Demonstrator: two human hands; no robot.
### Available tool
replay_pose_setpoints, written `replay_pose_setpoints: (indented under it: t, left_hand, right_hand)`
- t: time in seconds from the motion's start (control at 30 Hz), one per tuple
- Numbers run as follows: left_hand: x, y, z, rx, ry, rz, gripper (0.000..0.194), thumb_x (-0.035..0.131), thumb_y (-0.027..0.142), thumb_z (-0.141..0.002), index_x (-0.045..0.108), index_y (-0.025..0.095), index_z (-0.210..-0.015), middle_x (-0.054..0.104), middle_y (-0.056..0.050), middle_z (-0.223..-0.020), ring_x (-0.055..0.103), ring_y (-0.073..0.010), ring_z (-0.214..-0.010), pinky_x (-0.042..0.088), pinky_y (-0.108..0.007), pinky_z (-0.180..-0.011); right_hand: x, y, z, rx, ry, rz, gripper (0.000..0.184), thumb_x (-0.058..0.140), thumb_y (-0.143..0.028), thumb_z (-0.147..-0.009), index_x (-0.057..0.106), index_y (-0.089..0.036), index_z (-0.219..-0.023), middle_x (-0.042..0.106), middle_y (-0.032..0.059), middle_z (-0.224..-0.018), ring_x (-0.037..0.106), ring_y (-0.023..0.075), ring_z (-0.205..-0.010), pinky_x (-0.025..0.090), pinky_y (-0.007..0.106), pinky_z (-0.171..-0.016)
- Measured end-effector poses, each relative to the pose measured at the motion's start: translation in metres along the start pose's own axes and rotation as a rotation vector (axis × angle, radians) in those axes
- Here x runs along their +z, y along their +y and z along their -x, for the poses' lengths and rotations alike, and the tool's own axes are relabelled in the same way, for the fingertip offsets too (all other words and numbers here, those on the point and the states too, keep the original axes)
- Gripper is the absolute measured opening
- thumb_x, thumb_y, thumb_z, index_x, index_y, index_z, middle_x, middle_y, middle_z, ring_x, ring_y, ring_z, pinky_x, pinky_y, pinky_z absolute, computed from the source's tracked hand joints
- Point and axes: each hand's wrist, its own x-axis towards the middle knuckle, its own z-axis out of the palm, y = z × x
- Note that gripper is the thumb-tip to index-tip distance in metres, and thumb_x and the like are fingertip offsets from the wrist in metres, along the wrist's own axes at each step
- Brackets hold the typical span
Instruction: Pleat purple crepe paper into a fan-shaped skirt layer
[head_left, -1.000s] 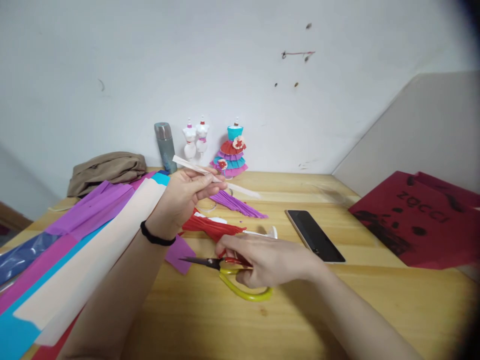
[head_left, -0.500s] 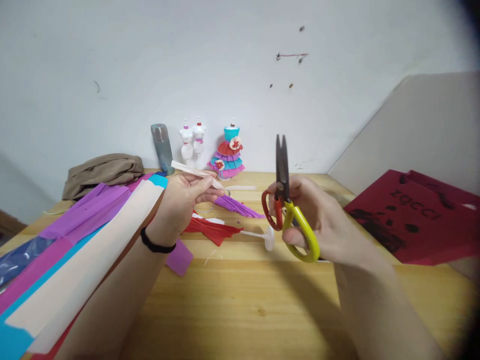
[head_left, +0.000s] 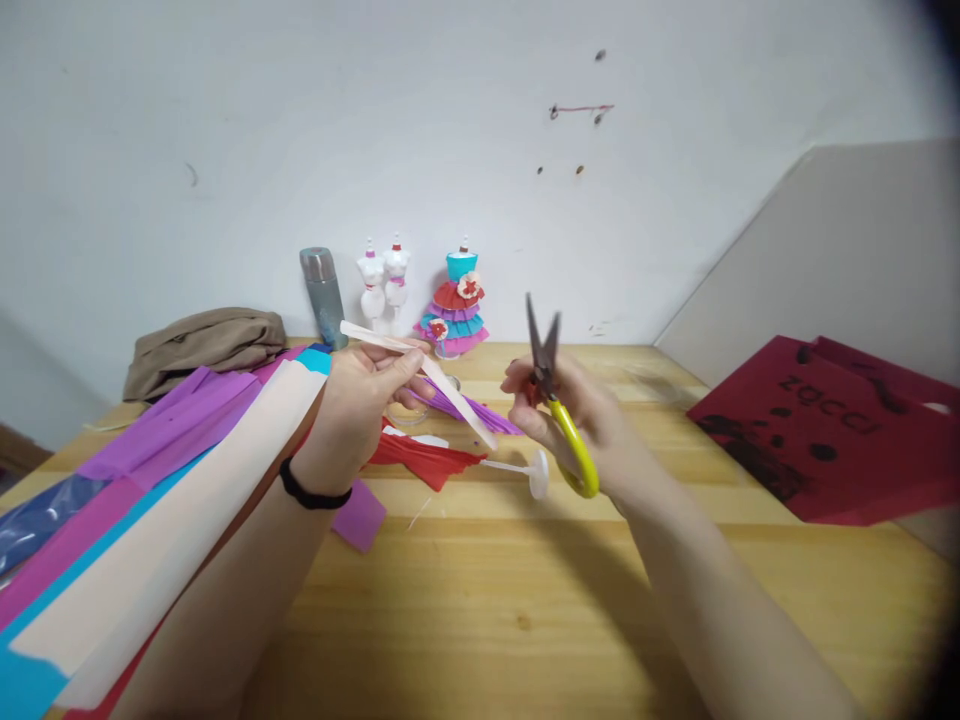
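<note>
Two bare hands work above a pale wooden worktop (head_left: 450,620). The left hand (head_left: 364,385), with a black band at its wrist, has a narrow grip: thumb and fingers pinch a thin pale strip (head_left: 454,400). One end of the strip juts out to the left above the fingers; the other slants down to the right. The right hand (head_left: 581,405) has its grip around the handles of red-and-yellow scissors (head_left: 577,455), which point upward, blades parted, to the right of the strip and apart from it.

Below and between the hands lie pleated purple paper (head_left: 487,412) and pleated red paper (head_left: 431,460), with a white stand (head_left: 538,474) extending from the red. A purple square (head_left: 360,515) lies nearer, by the left wrist. Long coloured sheets (head_left: 187,500) spread along the left side, with a brown cloth (head_left: 202,350) behind them. Along the wall (head_left: 375,120) stand a grey flask (head_left: 322,300), two white dress forms (head_left: 397,285) and one form in colourful ruffles (head_left: 459,300). A red bag (head_left: 817,440) is at far right.
</note>
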Motion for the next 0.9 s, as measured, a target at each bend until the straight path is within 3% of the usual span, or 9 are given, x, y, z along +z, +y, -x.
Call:
replay_pose_setpoints:
  t: [0.2,0.63,0.9]
  left_hand:
    - [0.002,-0.001,0.003,-0.012,-0.017,0.010,0.025,0.079,0.029,-0.062,0.071,0.011,-0.077,0.071,-0.006,-0.069,0.066,-0.0135,-0.059,0.048,-0.018,-0.047]
    - [0.007,-0.006,0.003,0.042,0.049,0.045,0.023,0.077,0.026,-0.065,0.071,0.012,-0.082,0.072,-0.004,-0.069,0.067,-0.0133,-0.058,0.053,-0.019,-0.050]
    - [0.009,-0.005,0.004,0.021,0.075,0.070,0.021,0.077,0.023,-0.066,0.071,0.010,-0.081,0.071,-0.004,-0.068,0.067,-0.0133,-0.059,0.055,-0.019,-0.053]
  right_hand:
    - [0.006,-0.002,-0.006,-0.027,-0.092,0.215,0.038,0.066,-0.048,-0.077,0.057,-0.018,-0.099,0.053,0.0022,-0.086,0.049,0.0174,-0.074,0.040,0.030,-0.066]
    - [0.022,-0.005,-0.004,-0.017,-0.041,0.389,0.057,0.065,-0.057,-0.077,0.063,-0.018,-0.118,0.051,0.0031,-0.077,0.047,0.0161,-0.066,0.038,0.028,-0.062]
    - [0.026,-0.004,-0.002,-0.036,0.031,0.541,0.056,0.061,-0.060,-0.078,0.066,-0.021,-0.117,0.054,0.0050,-0.077,0.048,0.0161,-0.062,0.036,0.028,-0.058]
